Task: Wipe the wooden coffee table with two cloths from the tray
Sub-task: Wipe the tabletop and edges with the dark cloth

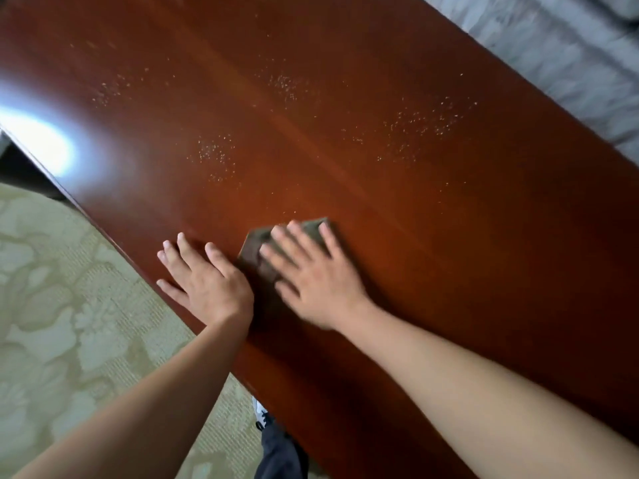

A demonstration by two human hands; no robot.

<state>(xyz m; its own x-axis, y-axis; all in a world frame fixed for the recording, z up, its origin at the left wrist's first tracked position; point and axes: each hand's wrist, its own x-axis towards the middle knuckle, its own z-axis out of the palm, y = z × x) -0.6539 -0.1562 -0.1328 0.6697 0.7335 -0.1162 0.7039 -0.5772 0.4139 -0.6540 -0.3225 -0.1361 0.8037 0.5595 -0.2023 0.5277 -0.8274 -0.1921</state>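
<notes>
Right hand (pixel 318 281): spread flat, pressing cloth (pixel 252 257) on coffee table (pixel 449 236); crumbs (pixel 425 126) lie far beyond; left hand (pixel 207 281) flat alongside.

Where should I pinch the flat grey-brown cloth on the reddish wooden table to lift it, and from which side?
Probably its far corner, coming from the far side: the grey-brown cloth lies flat under the right hand, and that corner pokes clear beyond it. The left hand crowds its left edge.
</notes>
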